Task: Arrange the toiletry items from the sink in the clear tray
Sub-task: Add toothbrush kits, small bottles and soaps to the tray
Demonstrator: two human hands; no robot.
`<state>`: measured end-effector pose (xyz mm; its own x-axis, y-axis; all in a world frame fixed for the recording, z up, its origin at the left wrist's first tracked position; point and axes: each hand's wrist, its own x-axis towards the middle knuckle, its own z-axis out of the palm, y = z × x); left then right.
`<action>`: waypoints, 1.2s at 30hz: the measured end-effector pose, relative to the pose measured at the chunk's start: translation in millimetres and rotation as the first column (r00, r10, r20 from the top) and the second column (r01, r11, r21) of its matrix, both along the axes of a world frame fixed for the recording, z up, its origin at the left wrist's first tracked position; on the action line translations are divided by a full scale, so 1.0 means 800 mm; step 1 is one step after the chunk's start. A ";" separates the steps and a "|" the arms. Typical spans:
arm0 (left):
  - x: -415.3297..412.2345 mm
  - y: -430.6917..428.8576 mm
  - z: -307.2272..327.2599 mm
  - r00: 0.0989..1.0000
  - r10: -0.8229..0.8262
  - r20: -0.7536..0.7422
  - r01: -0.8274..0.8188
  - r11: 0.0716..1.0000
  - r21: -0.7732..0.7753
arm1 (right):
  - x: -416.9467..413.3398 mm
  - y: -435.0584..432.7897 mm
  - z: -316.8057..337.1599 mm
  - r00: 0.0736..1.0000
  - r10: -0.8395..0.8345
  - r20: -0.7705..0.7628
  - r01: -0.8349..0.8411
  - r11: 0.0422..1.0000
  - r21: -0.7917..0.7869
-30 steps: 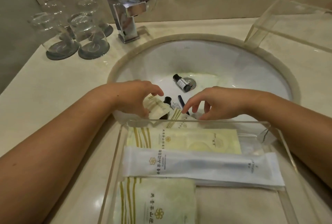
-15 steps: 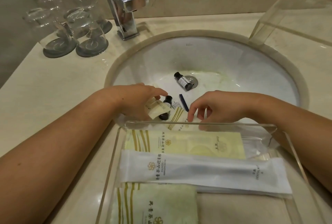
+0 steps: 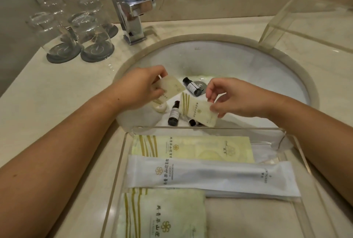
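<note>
Left hand (image 3: 138,89) over the sink (image 3: 257,77), fingers pinched on a pale sachet (image 3: 170,88), lifted clear of the basin floor. Right hand (image 3: 231,97) also over the sink, thumb and fingertips closed on the edge of a striped packet (image 3: 197,111), tilted, its lower end near the tray's far wall. Hands apart, with no contact between the two packets.

On the basin floor: one dark bottle (image 3: 192,86) lying beside the drain (image 3: 200,85); a second bottle (image 3: 174,113) lying between the two hands; a third bottle (image 3: 193,122) mostly hidden under the striped packet; a small round soap (image 3: 160,106) below the left hand.

Clear tray (image 3: 118,163) on the table (image 3: 57,94), against the sink's near rim. Inside it, from far to near: a long yellow packet (image 3: 193,149), a white dental kit (image 3: 212,177) lying across and overlapping its near edge, and a green striped packet (image 3: 162,216) at the near left corner.

Behind the sink, a chrome faucet (image 3: 131,10). To its left, upturned glasses (image 3: 76,27) on dark coasters. At the far right, a clear box (image 3: 305,25) on the table.
</note>
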<state>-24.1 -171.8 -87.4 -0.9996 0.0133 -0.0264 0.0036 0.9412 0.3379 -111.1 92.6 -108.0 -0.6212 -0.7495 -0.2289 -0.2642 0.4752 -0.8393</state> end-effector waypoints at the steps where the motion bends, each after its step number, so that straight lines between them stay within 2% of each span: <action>1: 0.003 0.000 0.008 0.998 0.023 -0.052 -0.020 0.998 0.054 | 0.001 0.001 0.006 0.999 -0.034 -0.016 0.034 0.999 -0.041; 3: 0.011 0.000 0.028 0.989 0.094 -0.113 -0.071 0.978 0.197 | 0.003 0.005 0.018 0.993 -0.106 -0.059 0.099 0.988 -0.114; 7: 0.035 0.011 0.068 0.986 0.133 -0.104 -0.065 0.867 0.494 | 0.016 0.013 0.043 0.970 -0.230 -0.078 0.204 0.946 -0.253; 10: 0.051 0.024 0.084 0.988 0.093 -0.126 -0.001 0.806 0.592 | 0.035 0.017 0.062 0.949 -0.315 -0.031 0.286 0.895 -0.341; 13: 0.063 0.038 0.094 0.988 0.054 -0.146 0.046 0.796 0.604 | 0.055 0.024 0.085 0.940 -0.341 0.017 0.319 0.859 -0.400; 18: 0.084 0.064 0.121 0.975 -0.005 -0.223 0.137 0.800 0.583 | 0.091 0.034 0.119 0.948 -0.294 0.121 0.315 0.817 -0.484; 24: 0.111 0.091 0.133 0.943 -0.098 -0.317 0.203 0.927 0.316 | 0.136 0.049 0.136 0.947 -0.237 0.219 0.318 0.798 -0.511; 28: 0.124 0.104 0.128 0.952 -0.166 -0.256 0.236 0.932 0.275 | 0.160 0.058 0.136 0.926 -0.198 0.321 0.347 0.781 -0.519; 32: 0.136 0.115 0.125 0.961 -0.220 -0.169 0.270 0.884 0.381 | 0.176 0.069 0.132 0.912 -0.190 0.365 0.364 0.785 -0.502; 36: 0.144 0.123 0.128 0.965 -0.238 -0.114 0.263 0.879 0.398 | 0.188 0.082 0.130 0.907 -0.199 0.371 0.363 0.817 -0.449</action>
